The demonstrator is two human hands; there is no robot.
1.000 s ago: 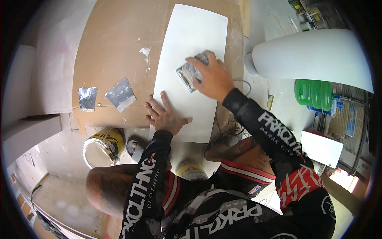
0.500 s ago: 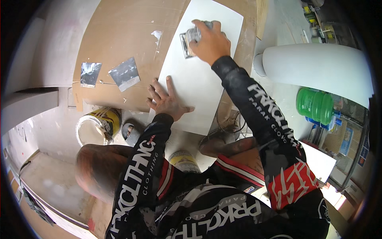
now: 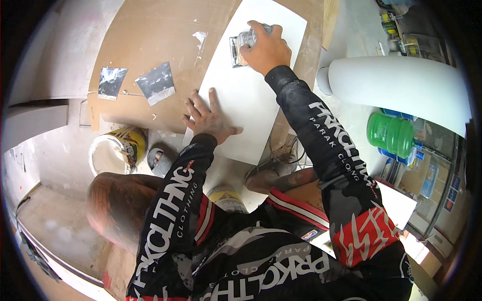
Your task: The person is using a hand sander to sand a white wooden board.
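Observation:
A long white panel (image 3: 251, 110) lies flat and slanted before me. My right hand (image 3: 268, 50) is wrapped over a grey palm sander (image 3: 234, 53) with a square base, which rests on the panel's far part. Much of the sander's body is hidden under my fingers and palm. On the panel's near left part, my left hand (image 3: 208, 120) lies flat with its fingers spread, holding nothing. Two dark grey sheets, perhaps sandpaper, with whitish smears, lie left of the panel: a smaller sheet (image 3: 112, 83) and a larger sheet (image 3: 155, 83).
Brown cardboard (image 3: 165, 35) lies under the panel. A paint bucket (image 3: 133, 143) stands at the left, and another bucket (image 3: 227, 196) is between my legs. To the right are a large white rounded object (image 3: 396, 83), a green water jug (image 3: 391, 134) and a mesh rack (image 3: 437, 175).
The whole view has shifted slightly. My right hand and the sander have moved a little to the right on the panel. The left hand stays spread in nearly the same place.

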